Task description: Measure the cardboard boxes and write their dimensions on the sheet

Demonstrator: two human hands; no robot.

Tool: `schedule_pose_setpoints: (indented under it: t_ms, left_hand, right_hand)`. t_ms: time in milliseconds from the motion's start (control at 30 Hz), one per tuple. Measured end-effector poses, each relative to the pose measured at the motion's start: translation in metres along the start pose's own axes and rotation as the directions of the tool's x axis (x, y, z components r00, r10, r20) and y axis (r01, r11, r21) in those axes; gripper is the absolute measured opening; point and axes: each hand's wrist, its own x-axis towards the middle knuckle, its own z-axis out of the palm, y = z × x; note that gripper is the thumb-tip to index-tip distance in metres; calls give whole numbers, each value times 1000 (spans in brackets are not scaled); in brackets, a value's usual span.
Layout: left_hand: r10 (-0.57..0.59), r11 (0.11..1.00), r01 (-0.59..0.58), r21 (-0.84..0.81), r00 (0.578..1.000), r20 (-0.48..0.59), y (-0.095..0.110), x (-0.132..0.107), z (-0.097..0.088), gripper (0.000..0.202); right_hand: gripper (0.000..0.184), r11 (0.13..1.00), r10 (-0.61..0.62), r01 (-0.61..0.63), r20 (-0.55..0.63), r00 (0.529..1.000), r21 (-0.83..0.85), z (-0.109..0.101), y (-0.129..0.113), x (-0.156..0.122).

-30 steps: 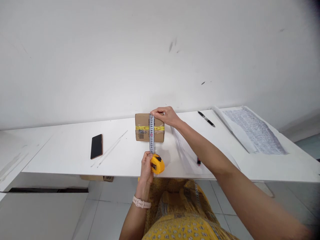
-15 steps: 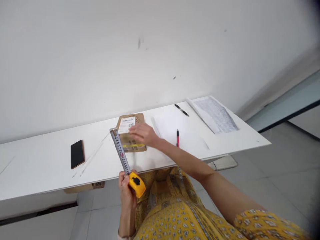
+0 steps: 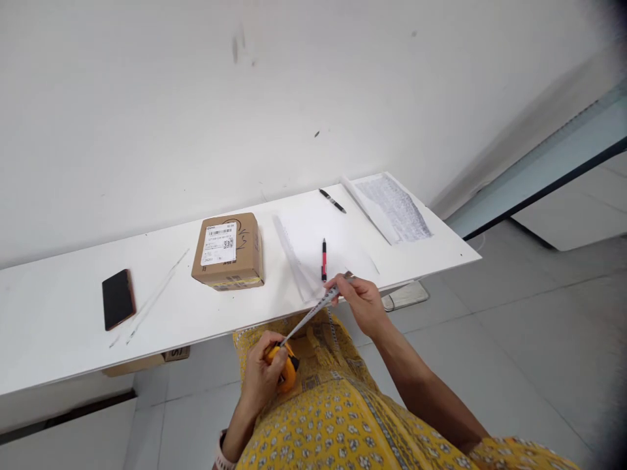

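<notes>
My left hand (image 3: 263, 371) is wrapped around the yellow case of a tape measure (image 3: 290, 373), just in front of the table's edge. From the case the silver blade runs up and to the right. Near its hooked end, my right hand (image 3: 361, 301) pinches the blade between thumb and fingers. A brown cardboard box (image 3: 247, 258) with a white label (image 3: 219, 243) stands on the table, apart from both hands. Beyond my right hand, a red and black pen (image 3: 324, 260) lies on white paper (image 3: 337, 228).
A white table (image 3: 161, 287) runs along the wall. On its left lies a dark phone (image 3: 118, 299). A black pen (image 3: 332, 200) and a sheet covered in writing (image 3: 394, 209) are toward the right. Under the table, part of another carton (image 3: 134, 364) shows.
My right hand has left the box and now holds the blade near its end. The tape measure has swung from pointing at the box to pointing right. The view has shifted a little.
</notes>
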Motion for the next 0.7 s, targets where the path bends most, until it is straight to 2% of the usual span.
schedule_pose_setpoints:
  t_ms: [67, 100, 167, 233, 333, 433, 500, 533, 600, 633, 667, 700]
  left_hand:
    - [-6, 1000, 4, 21, 996, 94, 6, 5, 10, 9]
    - [-31, 999, 29, 14, 992, 125, 9, 8, 15, 16]
    - [-90, 995, 95, -23, 982, 168, 16, 13, 23, 40]
    - [-116, 989, 131, -67, 975, 190, 24, 17, 30, 61]
    - [-80, 987, 102, -121, 982, 171, 37, 22, 33, 74]
    - [1, 991, 8, -132, 998, 70, 57, 30, 23, 72]
    - [112, 992, -115, -53, 993, -46, 79, 43, 7, 70]
    - [200, 980, -198, 29, 972, -122, 91, 52, -3, 71]
    - [370, 912, -294, 285, 891, -264, 117, 77, -24, 76]
    - [447, 849, -294, 438, 842, -301, 129, 92, -34, 74]
    - [498, 776, -245, 581, 803, -327, 139, 109, -43, 70]
    - [518, 712, -180, 678, 787, -336, 146, 127, -51, 65]
  right_hand:
    - [36, 1000, 28, -27, -122, 992, 10, -10, 5, -10]
    - [37, 1000, 30, -29, -164, 986, 8, -12, 7, -14]
    - [39, 999, 35, -39, -171, 985, -20, -9, 11, -21]
    - [36, 997, 45, -51, -97, 994, -62, 0, 14, -27]
    - [27, 989, -4, 16, 85, 996, -144, 17, 13, -35]
    - [32, 973, -75, 121, 228, 971, -196, 23, 10, -37]
    - [38, 963, -82, 130, 202, 976, -236, 17, 9, -29]
    - [40, 953, -75, 115, 151, 986, -279, 12, 9, -21]
    - [41, 907, -61, 56, 1, 998, -416, -3, 12, 0]
    - [41, 861, -65, 11, -87, 994, -508, -10, 15, 12]
    - [39, 796, -71, -34, -148, 986, -605, -15, 18, 25]
    - [36, 728, -64, -76, -178, 982, -682, -20, 21, 39]
